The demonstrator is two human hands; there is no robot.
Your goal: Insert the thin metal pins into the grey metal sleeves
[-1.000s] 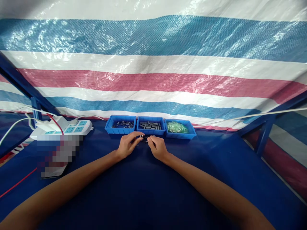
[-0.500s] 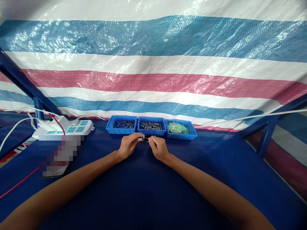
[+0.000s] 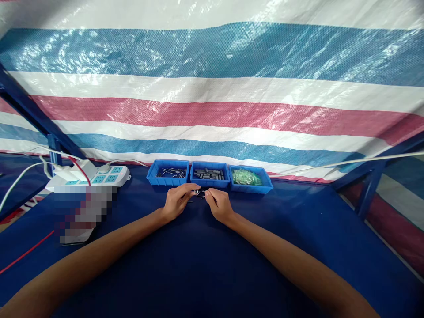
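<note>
My left hand (image 3: pixel 179 203) is closed in a pinch on a small part with a round, ring-like end (image 3: pixel 195 192). To its right, my right hand (image 3: pixel 219 205) is curled shut, thumb against forefinger. A thin metal pin (image 3: pixel 202 191) shows between the two hands at the right fingertips; how much of it the fingers cover is hidden. Several thin dark pins (image 3: pixel 191 202) lie on the table by the fingertips. Just behind the hands stands a blue bin (image 3: pixel 210 183) of short grey cylinders (image 3: pixel 209 173).
Left of that bin is a blue bin (image 3: pixel 168 181) with loose thin pins; on the right, another (image 3: pixel 255 189) holds a green plastic bag (image 3: pixel 246 177). A white power strip (image 3: pixel 117 175) with cables and a blurred flat object (image 3: pixel 84 218) lie at left. Striped sheeting (image 3: pixel 212 115) hangs behind.
Both hands keep almost the same place. The ring-like end in my left fingers has tilted slightly and looks brighter.
</note>
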